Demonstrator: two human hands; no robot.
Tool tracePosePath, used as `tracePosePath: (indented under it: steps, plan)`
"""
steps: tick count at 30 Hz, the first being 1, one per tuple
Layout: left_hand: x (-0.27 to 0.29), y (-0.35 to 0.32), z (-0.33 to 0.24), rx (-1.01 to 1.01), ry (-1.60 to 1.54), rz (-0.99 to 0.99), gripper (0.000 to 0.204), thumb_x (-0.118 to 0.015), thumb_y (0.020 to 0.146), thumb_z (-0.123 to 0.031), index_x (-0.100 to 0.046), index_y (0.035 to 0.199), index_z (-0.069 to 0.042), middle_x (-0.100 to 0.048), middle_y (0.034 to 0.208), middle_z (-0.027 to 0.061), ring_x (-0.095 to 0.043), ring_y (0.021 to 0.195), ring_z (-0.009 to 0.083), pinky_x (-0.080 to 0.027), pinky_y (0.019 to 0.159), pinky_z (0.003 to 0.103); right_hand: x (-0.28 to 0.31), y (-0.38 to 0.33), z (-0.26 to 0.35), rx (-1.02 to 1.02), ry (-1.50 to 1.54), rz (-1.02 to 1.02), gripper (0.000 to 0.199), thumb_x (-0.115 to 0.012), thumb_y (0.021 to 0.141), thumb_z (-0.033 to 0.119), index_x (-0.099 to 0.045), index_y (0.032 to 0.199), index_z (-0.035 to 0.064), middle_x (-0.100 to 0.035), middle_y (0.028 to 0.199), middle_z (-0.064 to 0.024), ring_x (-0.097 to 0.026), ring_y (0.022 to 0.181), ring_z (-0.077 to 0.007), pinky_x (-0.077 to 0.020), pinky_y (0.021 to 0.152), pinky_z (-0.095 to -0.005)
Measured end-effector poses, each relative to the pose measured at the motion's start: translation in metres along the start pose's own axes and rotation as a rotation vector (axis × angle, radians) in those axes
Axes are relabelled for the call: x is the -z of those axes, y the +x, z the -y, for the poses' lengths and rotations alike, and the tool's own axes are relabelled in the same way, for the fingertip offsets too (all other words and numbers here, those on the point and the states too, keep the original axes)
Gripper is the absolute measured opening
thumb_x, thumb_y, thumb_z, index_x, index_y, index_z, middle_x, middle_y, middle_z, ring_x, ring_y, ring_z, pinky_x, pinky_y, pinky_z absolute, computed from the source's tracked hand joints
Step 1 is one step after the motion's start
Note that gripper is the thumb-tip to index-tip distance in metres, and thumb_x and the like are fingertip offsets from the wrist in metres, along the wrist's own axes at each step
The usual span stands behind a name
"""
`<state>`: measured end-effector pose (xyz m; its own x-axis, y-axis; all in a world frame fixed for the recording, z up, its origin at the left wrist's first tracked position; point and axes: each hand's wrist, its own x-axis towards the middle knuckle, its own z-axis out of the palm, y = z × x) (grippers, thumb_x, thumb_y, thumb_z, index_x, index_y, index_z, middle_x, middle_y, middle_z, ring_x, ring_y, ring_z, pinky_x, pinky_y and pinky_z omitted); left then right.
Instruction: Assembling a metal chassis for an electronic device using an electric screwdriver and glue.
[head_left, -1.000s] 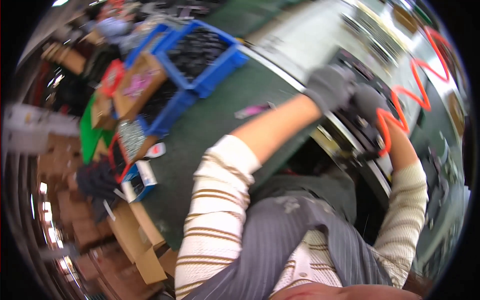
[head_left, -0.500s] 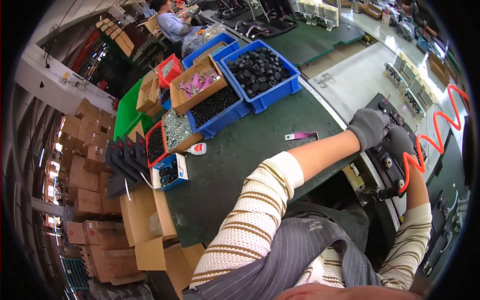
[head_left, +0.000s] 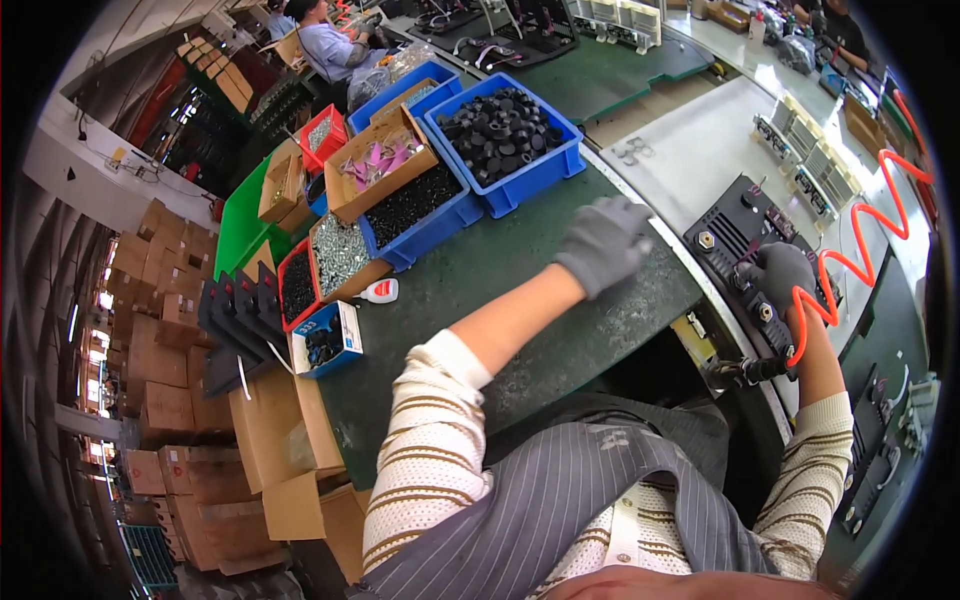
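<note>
My left hand, in a grey glove, is over the dark green bench top, its fingers smeared by motion. Whether it holds anything is hidden. To the right, my gloved right hand rests on a black slotted panel with brass-coloured fittings, its fingers curled on the panel's surface. What lies between those fingers I cannot make out. Beside my right wrist runs an orange coiled hose, reaching down to a black air tool at the panel's near end.
Blue bins, one with black round caps, stand at the far left. Near them are a cardboard box of pink strips, a tray of metal screws, a small white bottle and a blue-white box. Co-workers sit beyond.
My left hand has left the panel and moved left over the bench, where a pink strip lay; that strip no longer shows. My right hand stays on the panel. The view has shifted slightly.
</note>
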<state>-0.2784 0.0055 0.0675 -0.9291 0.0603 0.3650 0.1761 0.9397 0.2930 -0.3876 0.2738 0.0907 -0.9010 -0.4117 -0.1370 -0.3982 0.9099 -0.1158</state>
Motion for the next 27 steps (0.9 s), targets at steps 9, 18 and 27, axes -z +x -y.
tracePosePath:
  steps: [9, 18, 27]
  plan:
    - [0.014, -0.089, 0.088, 0.247, 0.158, -0.039, 0.037, -0.064, 0.081, -0.036, -0.062, 0.11, -0.014, -0.062, 0.108, 0.0109, -0.058, 0.1, 0.0309, -0.046, 0.085, 0.042, -0.053, 0.015, -0.056, 0.066, 0.189, -0.129, 0.035, -0.064, 0.085, 0.035, -0.068, 0.086, 0.0012, -0.062, 0.072, -0.0177, -0.059, 0.067, -0.0328, -0.0471, 0.068, -0.0392]
    - [-0.003, -0.093, 0.092, 0.124, 0.237, 0.089, 0.042, -0.068, 0.078, -0.046, -0.066, 0.111, -0.02, -0.06, 0.117, 0.0087, -0.053, 0.111, 0.0298, -0.043, 0.093, 0.04, -0.06, -0.042, -0.115, -0.039, 1.577, 0.121, 0.029, -0.063, 0.091, 0.018, -0.062, 0.112, -0.0014, -0.064, 0.096, -0.0061, -0.063, 0.09, -0.014, -0.0515, 0.085, -0.0281]
    - [-0.008, -0.07, 0.077, 0.125, 0.039, 0.095, 0.026, -0.066, 0.083, -0.032, -0.068, 0.103, -0.015, -0.063, 0.11, 0.0076, -0.056, 0.106, 0.0285, -0.046, 0.089, 0.039, -0.066, -0.108, -0.148, -0.23, 1.699, -0.098, 0.04, -0.055, 0.089, 0.003, -0.051, 0.129, -0.0013, -0.062, 0.106, -0.0078, -0.063, 0.096, -0.0142, -0.0521, 0.08, -0.0185]
